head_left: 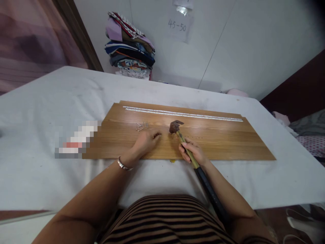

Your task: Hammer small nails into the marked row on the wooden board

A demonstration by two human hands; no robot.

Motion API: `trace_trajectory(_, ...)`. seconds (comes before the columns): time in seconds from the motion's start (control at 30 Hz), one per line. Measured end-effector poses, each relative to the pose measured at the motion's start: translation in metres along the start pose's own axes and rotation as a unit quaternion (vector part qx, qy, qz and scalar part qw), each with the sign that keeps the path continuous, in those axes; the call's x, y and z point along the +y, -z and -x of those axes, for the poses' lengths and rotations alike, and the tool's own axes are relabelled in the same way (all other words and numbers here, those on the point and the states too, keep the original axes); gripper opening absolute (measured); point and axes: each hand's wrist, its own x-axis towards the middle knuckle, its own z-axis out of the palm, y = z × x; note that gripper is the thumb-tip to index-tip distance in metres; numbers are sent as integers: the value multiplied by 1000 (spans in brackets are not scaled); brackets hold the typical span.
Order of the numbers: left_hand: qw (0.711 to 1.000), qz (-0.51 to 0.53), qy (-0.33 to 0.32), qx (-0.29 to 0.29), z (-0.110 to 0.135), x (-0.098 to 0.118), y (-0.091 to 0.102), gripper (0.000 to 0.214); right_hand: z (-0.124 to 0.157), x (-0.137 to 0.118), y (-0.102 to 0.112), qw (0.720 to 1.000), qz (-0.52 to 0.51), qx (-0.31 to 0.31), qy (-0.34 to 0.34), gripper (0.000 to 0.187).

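Tablecloth (35, 112), white, spread over the whole table. Blurred item (76, 140), white and red, lies on the cloth just beside the left end of the board; what it is cannot be told. Stack of folded fabrics (130, 44), many colours, stands against the wall beyond the far table edge. Board (228, 145), light-brown wood, long, lies flat across the cloth. Nails (142, 126), a small loose cluster, lie on the board just beyond the left hand. Left hand (146, 140), palm down on the board, fingers curled with tips drawn together against the wood; whether they pinch a nail cannot be told. Bracelet (123, 165), silver, on that wrist. Hammer (175, 126), rusty claw head at the board's surface near the left fingertips; yellowish shaft, dark grip running back toward the body. Paper label (178, 25), marked "45-50", on the wall. White strip (182, 114), runs along the board's far edge. Right hand (193, 153), closed around the hammer shaft partway down. Row of small dark dots (194, 137), on the board right of the hammer head.
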Motion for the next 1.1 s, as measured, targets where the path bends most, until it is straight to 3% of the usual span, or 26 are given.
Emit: trace_trajectory(1.1,1000,-9,-4,-6,0,1,2,20,0,1,0,1000,10,-1,-4,25)
